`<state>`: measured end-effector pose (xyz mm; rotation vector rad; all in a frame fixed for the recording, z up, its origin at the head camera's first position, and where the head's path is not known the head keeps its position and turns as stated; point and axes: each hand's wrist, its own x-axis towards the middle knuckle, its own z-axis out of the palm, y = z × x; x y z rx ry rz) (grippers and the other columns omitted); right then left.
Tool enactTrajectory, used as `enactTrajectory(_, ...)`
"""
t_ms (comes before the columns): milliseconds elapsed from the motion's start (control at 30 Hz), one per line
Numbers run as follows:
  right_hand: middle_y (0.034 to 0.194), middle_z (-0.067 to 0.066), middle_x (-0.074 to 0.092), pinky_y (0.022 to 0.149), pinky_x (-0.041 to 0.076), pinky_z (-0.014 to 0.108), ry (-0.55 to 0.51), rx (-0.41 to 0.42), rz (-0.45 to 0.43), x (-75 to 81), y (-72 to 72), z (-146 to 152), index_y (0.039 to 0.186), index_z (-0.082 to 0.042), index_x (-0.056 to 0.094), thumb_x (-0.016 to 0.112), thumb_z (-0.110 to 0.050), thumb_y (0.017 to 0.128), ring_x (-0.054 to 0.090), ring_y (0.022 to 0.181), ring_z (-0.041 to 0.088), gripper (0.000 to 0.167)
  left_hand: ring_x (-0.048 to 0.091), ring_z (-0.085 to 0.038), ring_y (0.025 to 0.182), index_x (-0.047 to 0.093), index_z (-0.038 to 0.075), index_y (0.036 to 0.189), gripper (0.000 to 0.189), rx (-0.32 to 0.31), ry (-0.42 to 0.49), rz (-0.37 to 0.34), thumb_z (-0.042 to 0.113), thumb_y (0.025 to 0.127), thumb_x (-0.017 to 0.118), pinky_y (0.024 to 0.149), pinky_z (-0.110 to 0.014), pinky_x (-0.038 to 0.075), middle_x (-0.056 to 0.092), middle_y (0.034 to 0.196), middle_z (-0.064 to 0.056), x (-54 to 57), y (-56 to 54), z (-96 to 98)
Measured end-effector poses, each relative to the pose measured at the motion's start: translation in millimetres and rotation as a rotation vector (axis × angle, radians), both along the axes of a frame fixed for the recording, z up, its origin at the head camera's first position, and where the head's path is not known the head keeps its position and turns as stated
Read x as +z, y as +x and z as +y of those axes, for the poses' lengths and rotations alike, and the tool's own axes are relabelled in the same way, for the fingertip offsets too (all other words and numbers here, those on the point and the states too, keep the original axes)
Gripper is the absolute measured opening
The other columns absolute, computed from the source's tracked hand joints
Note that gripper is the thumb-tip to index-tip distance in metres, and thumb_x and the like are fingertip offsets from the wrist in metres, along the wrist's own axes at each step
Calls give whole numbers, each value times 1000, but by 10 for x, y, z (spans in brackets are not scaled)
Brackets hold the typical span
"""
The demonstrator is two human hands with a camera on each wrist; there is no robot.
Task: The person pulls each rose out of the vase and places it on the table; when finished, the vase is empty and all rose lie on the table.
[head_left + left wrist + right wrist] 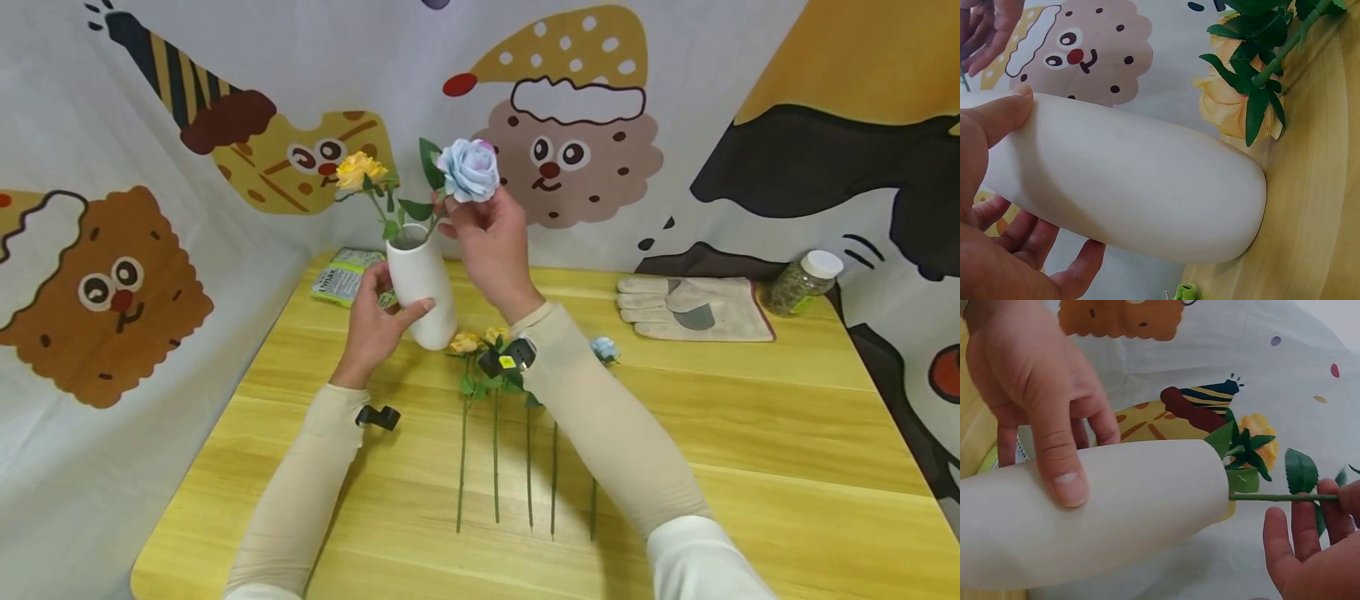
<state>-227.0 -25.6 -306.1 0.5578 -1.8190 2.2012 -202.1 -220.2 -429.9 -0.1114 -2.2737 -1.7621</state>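
A white vase [423,292] stands on the table, and my left hand [372,329] grips its side, thumb in front and fingers round the back. In the left wrist view the base of the vase [1147,178] rests on the wood. One yellow rose [362,172] leans left out of the mouth. My right hand [497,250] pinches a light blue rose [469,171] just under its bloom. In the right wrist view the green stem [1266,497] runs into the vase's mouth; its lower end is hidden inside.
Several roses lie in a row on the table [750,467], among them a yellow rose [467,342] and a blue rose [603,349], partly under my right forearm. A green packet [347,275] lies behind the vase. A work glove [697,310] and a lidded jar [802,283] are back right.
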Motion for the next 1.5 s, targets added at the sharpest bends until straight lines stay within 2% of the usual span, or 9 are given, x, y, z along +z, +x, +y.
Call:
enactTrajectory(167, 115, 19, 75, 87, 65, 40, -177, -48, -4, 13, 1, 65, 126, 1, 64, 62, -5, 106, 75, 100, 22, 21, 54, -23, 125, 46, 10, 151, 79, -2, 17, 16, 22, 87, 90, 102, -52, 53, 55, 140, -12, -11, 0, 0)
enactTrajectory(433, 107, 10, 74, 81, 66, 40, -420, -155, 1, 4, -10, 162, 118, -1, 68, 66, -8, 104, 73, 99, 28, 15, 53, -21, 124, 45, 10, 152, 79, -6, 12, 15, 23, 87, 89, 101, -49, 53, 55, 140, -12, -37, 0, 12)
enactTrajectory(500, 104, 8, 74, 77, 66, 39, -495, -189, -22, 13, -23, 187, 115, -3, 69, 66, -7, 104, 73, 95, 26, 12, 53, -22, 125, 44, 10, 152, 80, -6, 8, 6, 24, 87, 89, 103, -50, 53, 55, 141, -12, -41, 1, 14)
enactTrajectory(667, 102, 10, 76, 66, 65, 37, -648, -270, -18, 43, -68, 291, 114, -2, 68, 67, -4, 103, 73, 85, 23, 11, 52, -24, 127, 44, 10, 152, 81, -5, 7, -3, 25, 87, 89, 104, -52, 52, 54, 141, -13, -37, 5, 14)
enactTrajectory(967, 100, 14, 77, 60, 64, 33, -789, -283, 1, 111, -77, 624, 115, 0, 67, 67, -3, 102, 74, 78, 20, 13, 52, -22, 126, 43, 10, 153, 81, -6, 8, -1, 22, 87, 89, 103, -50, 52, 54, 142, -12, -15, 6, 23)
enactTrajectory(1167, 98, 12, 73, 63, 64, 35, -822, -278, -5, 72, -64, 863, 114, -3, 64, 66, -5, 103, 72, 80, 21, 12, 52, -21, 124, 43, 11, 153, 81, 0, 1, 1, 22, 87, 89, 99, -44, 53, 54, 140, -12, -12, -8, 22)
enactTrajectory(1300, 97, 10, 67, 63, 62, 34, -767, -275, -26, -39, -32, 990, 114, -6, 63, 65, -7, 103, 69, 80, 21, 11, 52, -21, 124, 43, 11, 153, 81, 0, 3, -5, 23, 87, 89, 100, -45, 53, 54, 140, -12, -19, -14, 15)
enactTrajectory(1500, 90, 10, 68, 55, 57, 29, -669, -287, -85, -209, 13, 1106, 109, -7, 63, 65, -7, 102, 68, 69, 20, 7, 52, -22, 124, 43, 11, 152, 81, -3, 8, -6, 25, 87, 90, 101, -47, 53, 54, 140, -12, -32, -12, 0)
